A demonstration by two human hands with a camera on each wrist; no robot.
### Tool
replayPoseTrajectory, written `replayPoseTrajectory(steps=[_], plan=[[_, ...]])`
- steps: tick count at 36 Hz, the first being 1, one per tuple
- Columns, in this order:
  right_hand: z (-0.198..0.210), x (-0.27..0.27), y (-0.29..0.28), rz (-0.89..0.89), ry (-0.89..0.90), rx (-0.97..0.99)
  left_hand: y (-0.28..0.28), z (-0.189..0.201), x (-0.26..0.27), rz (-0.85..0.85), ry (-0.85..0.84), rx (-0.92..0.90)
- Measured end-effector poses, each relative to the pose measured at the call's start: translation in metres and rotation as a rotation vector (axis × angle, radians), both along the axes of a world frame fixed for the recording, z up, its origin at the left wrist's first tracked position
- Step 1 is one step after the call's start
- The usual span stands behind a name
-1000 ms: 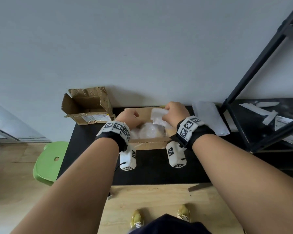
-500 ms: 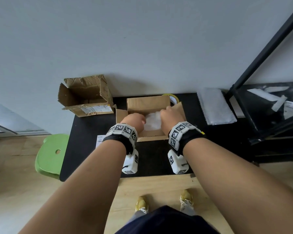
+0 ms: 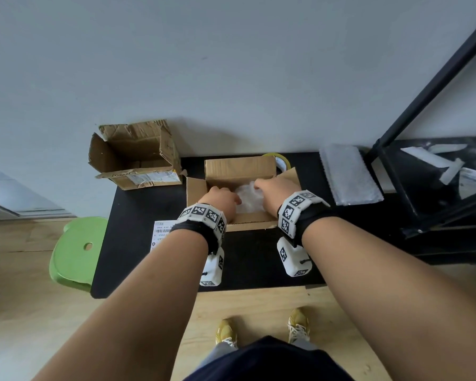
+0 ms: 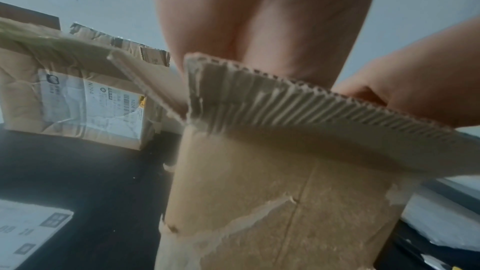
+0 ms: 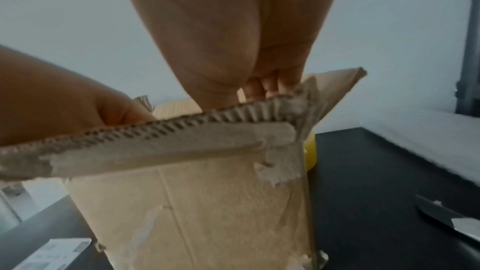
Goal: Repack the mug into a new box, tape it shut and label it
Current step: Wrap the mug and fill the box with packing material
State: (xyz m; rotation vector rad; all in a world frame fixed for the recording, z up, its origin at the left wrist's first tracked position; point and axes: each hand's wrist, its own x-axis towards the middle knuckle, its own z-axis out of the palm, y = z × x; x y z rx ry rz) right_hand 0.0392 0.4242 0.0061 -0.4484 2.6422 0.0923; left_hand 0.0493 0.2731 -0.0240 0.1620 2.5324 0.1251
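Mug: not visible as such. What shows is a white bubble-wrapped bundle [image 3: 247, 198] sitting down inside the new box [image 3: 239, 171], between your two hands; whether the mug is in it cannot be told.

New box stands upright on the black table [image 3: 138, 215], flaps open: far flap up, side flaps splayed, near flap bent outward under your wrists.

Your left hand [image 3: 221, 200] reaches in over the near edge at the left of the bundle, fingers bent downward against the wrap. Your right hand [image 3: 276, 192] reaches in from the right, fingers down at the bundle's far right side. Whether either hand grips the wrap or only presses on it, you cannot tell; the wrist views show just palms above the corrugated flap edge.

Behind the box's far right corner, a yellow tape roll [image 3: 282, 160], partly hidden. Shipping label [image 3: 162, 233] lies flat on the table, left of the box, partly under your left forearm.

Old torn box [image 3: 134, 154] at the table's far left corner, open, worn label on its front. Bubble-wrap sheet [image 3: 348, 176] flat on the right. Green stool [image 3: 77, 250] on the floor, left. Black metal rack [image 3: 412, 188] at right.
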Motion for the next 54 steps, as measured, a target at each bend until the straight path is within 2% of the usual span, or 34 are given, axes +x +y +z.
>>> replayPoseTrajectory(steps=[4, 11, 22, 28, 38, 44, 49, 54], plan=[[-0.003, 0.003, -0.003, 0.061, 0.223, 0.212, 0.0, -0.003, 0.001, -0.024, -0.007, -0.044], [-0.017, -0.002, -0.008, -0.065, 0.229, 0.277, 0.002, -0.01, 0.004, -0.037, 0.016, -0.085], [-0.034, -0.018, 0.003, 0.011, 0.201, 0.218, 0.005, -0.008, 0.0, -0.066, 0.021, -0.092], [-0.047, -0.016, 0.002, 0.037, 0.246, 0.23, 0.007, -0.008, 0.003, -0.078, 0.048, -0.079], [-0.041, -0.007, 0.007, -0.028, 0.291, 0.116, 0.012, 0.006, 0.007, -0.005, 0.005, -0.076], [-0.026, -0.004, 0.01, -0.016, 0.336, -0.036, 0.014, 0.008, 0.008, 0.01, 0.068, -0.063], [-0.02, -0.007, 0.013, 0.129, 0.292, 0.088, 0.017, 0.007, 0.008, -0.008, 0.106, -0.032], [-0.022, -0.007, 0.013, 0.136, 0.284, 0.167, 0.017, 0.004, 0.004, -0.007, 0.031, -0.04]])
